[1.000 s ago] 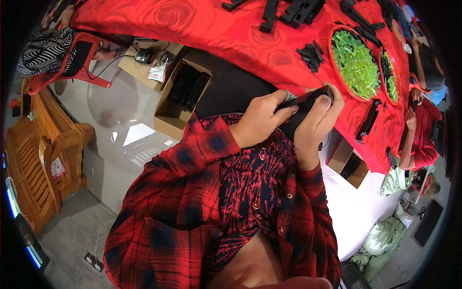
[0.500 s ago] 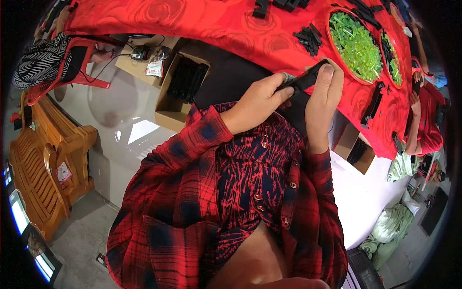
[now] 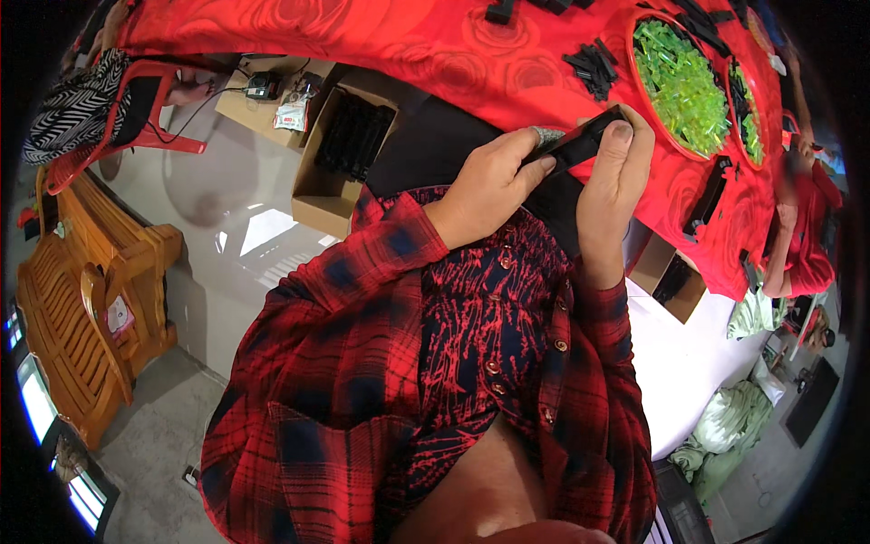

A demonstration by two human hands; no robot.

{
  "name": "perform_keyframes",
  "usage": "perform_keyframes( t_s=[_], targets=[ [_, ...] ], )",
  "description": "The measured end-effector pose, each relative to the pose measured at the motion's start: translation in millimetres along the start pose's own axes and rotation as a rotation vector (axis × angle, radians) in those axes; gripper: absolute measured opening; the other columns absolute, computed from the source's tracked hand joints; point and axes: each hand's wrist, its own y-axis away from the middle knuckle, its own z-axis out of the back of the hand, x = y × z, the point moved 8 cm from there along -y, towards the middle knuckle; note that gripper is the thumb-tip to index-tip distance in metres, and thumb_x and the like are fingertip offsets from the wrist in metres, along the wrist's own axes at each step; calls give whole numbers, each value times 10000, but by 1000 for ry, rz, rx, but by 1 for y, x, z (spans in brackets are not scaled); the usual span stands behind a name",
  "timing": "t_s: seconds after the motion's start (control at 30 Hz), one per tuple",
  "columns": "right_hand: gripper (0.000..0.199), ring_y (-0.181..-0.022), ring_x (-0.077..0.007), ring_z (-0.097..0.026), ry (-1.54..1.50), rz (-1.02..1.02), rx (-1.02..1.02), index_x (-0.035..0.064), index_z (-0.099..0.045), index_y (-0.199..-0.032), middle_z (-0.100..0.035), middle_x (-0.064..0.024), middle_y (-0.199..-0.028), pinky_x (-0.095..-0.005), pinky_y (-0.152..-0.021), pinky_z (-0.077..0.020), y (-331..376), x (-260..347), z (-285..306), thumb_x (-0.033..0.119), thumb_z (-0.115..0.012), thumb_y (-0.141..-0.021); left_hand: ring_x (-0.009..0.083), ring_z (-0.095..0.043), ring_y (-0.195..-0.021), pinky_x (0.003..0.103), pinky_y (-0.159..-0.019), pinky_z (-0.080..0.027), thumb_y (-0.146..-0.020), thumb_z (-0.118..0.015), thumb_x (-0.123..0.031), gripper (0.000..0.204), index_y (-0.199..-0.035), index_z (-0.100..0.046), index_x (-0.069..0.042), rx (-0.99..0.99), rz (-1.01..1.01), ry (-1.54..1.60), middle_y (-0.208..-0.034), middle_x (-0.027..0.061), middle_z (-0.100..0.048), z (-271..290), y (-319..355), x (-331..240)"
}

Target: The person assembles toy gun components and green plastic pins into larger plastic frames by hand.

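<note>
Between my two hands is a long black plastic piece (image 3: 580, 143), held slanted over the table's near edge. My left hand (image 3: 489, 186) pinches its lower left end with the thumb on top. A grey wrap (image 3: 548, 137) shows around a finger of that hand. My right hand (image 3: 612, 186) is closed on the other end, thumb laid along the piece and fingers behind it. The undersides of the fingers are hidden. Beyond the hands, a heap of slim black parts (image 3: 591, 69) lies on the red rose-patterned tablecloth (image 3: 435, 59).
A red-rimmed tray of green translucent pieces (image 3: 681, 86) stands to the right, a second one beside it. Cardboard boxes with black parts flank me, one left (image 3: 322, 210), one right (image 3: 693, 297). Another person in red (image 3: 811, 227) sits at far right; a red chair (image 3: 168, 109) stands left.
The black piece has turned slightly, showing more of its broad hollow-looking face. Both hands keep their hold and have shifted a little to the right in the view.
</note>
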Motion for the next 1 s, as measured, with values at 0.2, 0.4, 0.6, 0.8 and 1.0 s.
perform_keyframes(
  t_s=[0.2,0.4,0.6,0.8,1.0],
  targets=[
    [342,-894,-235,-526,108,23,17,-41,-557,-1208,-612,-148,-964,-373,-840,-406,-1,4,0,248,-443,-1067,299,-676,-823,349,-745,-525,-941,-664,-119,249,-1152,-616,5,-40,-36,-24,-946,185,-679,1,-3,-2],
    [381,-1021,-283,-483,196,21,46,-37,-517,-1249,-615,-150,-1000,-416,-964,-324,5,6,-2,279,-411,-1064,135,-629,-730,300,-675,-503,-951,-681,-158,206,-1038,-591,5,32,211,52,-839,98,-649,-6,-3,17],
    [413,-984,-264,-518,247,152,3,-55,-499,-1258,-602,-154,-1046,-399,-942,-357,0,27,2,297,-411,-1062,84,-587,-753,278,-673,-490,-953,-688,-182,244,-1047,-580,15,86,267,161,-837,61,-638,-9,-9,4],
    [368,-1016,-276,-478,162,26,10,-49,-496,-1235,-622,-142,-966,-428,-972,-305,-20,24,2,261,-426,-1050,79,-573,-750,276,-671,-483,-967,-673,-210,249,-1023,-571,10,128,376,223,-817,61,-619,-6,-30,-4],
    [314,-801,-221,-541,65,-130,81,-44,-549,-1113,-618,-139,-880,-358,-845,-404,-73,-10,-1,250,-453,-1060,60,-511,-761,268,-665,-451,-1005,-618,-225,229,-1071,-550,-16,223,388,274,-812,19,-552,-19,-65,6]
  ],
)
